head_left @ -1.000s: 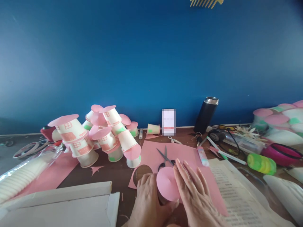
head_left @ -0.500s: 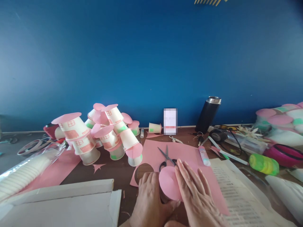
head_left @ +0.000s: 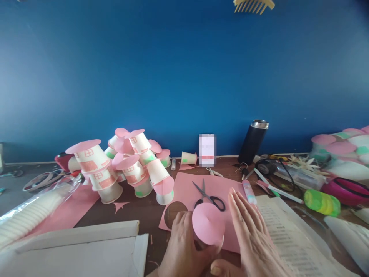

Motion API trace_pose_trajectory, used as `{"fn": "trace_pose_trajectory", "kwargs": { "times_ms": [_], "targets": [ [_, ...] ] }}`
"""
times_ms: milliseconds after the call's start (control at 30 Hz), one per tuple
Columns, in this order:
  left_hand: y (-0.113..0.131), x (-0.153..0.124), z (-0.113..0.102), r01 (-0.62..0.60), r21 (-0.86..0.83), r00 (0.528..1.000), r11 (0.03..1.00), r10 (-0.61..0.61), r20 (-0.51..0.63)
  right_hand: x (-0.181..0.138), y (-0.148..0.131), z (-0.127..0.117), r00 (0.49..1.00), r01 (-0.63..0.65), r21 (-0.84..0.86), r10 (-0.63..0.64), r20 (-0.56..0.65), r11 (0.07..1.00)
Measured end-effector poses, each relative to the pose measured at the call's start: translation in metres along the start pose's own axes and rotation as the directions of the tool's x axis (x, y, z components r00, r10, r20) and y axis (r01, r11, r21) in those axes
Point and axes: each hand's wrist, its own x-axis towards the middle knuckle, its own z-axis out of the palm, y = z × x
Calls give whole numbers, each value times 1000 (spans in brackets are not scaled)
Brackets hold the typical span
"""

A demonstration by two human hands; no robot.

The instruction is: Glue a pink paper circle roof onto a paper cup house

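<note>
Right now my left hand (head_left: 181, 246) grips a paper cup with a pink paper circle (head_left: 208, 224) on top, low on the bench (head_left: 138, 211) at about six o'clock in view. My right hand (head_left: 253, 238) is open and flat, fingers spread, just beside the circle at its three o'clock and not touching it. Both hands are over a pink paper sheet (head_left: 187, 188). Black-handled scissors (head_left: 210, 195) lie on that sheet at the circle's twelve o'clock. A pile of decorated paper cups (head_left: 127, 165) stands at ten o'clock, well apart.
</note>
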Motion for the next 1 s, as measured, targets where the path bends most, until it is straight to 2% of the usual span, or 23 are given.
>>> {"fn": "trace_pose_trajectory", "kwargs": {
  "times_ms": [267,367,433,533,667,1000],
  "targets": [
    [3,2,-3,-10,-40,998,999,12,66,0,-5,-6,999,18,7,-18,48,1000],
    [-2,1,-1,-30,-35,994,999,33,101,1,-2,-1,994,101,-42,-99,35,994],
    [-7,1,0,-86,-37,985,996,90,150,2,1,3,987,160,-89,-159,17,983],
    [-12,2,0,-180,-44,960,983,185,210,2,3,5,978,195,-105,-187,89,975],
    [-14,4,0,-168,-35,956,985,172,240,1,3,4,950,279,-106,-258,178,954],
    [-15,3,0,-198,-54,949,979,205,241,-8,3,32,957,290,-249,-276,91,924]
  ]
}}
